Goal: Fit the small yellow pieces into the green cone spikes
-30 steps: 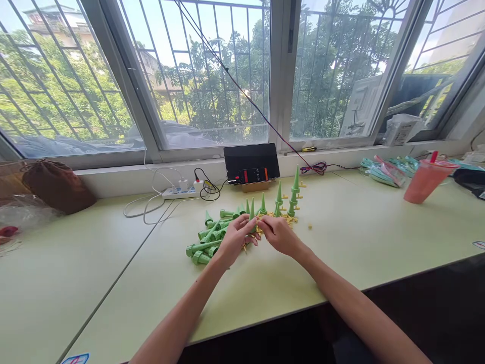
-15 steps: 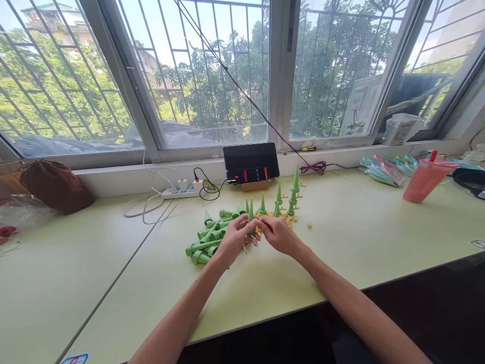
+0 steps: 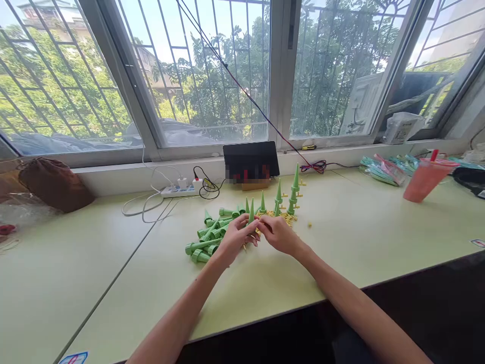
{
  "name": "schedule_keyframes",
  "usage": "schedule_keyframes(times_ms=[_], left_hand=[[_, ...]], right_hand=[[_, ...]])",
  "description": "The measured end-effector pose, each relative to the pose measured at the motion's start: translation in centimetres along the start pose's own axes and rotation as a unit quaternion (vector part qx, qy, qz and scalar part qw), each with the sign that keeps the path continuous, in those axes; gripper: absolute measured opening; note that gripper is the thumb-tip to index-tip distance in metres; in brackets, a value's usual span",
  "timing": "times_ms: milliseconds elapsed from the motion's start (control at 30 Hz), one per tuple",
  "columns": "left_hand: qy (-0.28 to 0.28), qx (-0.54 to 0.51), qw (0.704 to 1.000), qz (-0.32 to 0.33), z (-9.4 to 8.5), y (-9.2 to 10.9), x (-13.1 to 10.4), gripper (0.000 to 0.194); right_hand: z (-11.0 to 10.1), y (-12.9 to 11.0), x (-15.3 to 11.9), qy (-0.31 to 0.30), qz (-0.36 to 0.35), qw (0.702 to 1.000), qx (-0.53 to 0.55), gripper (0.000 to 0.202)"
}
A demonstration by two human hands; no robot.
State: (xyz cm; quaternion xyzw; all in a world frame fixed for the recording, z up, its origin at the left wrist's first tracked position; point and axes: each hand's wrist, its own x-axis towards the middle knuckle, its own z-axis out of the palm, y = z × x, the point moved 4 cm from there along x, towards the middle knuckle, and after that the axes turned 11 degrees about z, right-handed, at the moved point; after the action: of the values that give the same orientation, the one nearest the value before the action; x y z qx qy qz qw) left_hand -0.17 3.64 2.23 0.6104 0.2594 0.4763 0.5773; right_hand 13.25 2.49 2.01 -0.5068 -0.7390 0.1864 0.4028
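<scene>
Green, smooth and plastic-looking, a tapering cone stands point-up in the left hand, whose fingers wrap its lower part. Bunched beside it at four o'clock are the right hand's fingertips; whether they pinch anything, I cannot tell. From there, ribbed-collared cones sprawl at eight, small yellow pieces scatter at three, and stacked cones rise at two.

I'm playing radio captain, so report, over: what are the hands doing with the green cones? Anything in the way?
Left grip: closed on upright green cone. Right grip: at its base, contents hidden. Crowding close: loose cones, yellow pieces.
</scene>
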Motion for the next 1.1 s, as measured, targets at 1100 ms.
schedule_keyframes(times_ms=[1100], left_hand=[[-0.026, 0.026, 0.998, 0.052, 0.21, 0.29, 0.15, 0.044]], right_hand=[[0.07, 0.57, 0.28, -0.004, 0.05, 0.994, 0.093, 0.034]])
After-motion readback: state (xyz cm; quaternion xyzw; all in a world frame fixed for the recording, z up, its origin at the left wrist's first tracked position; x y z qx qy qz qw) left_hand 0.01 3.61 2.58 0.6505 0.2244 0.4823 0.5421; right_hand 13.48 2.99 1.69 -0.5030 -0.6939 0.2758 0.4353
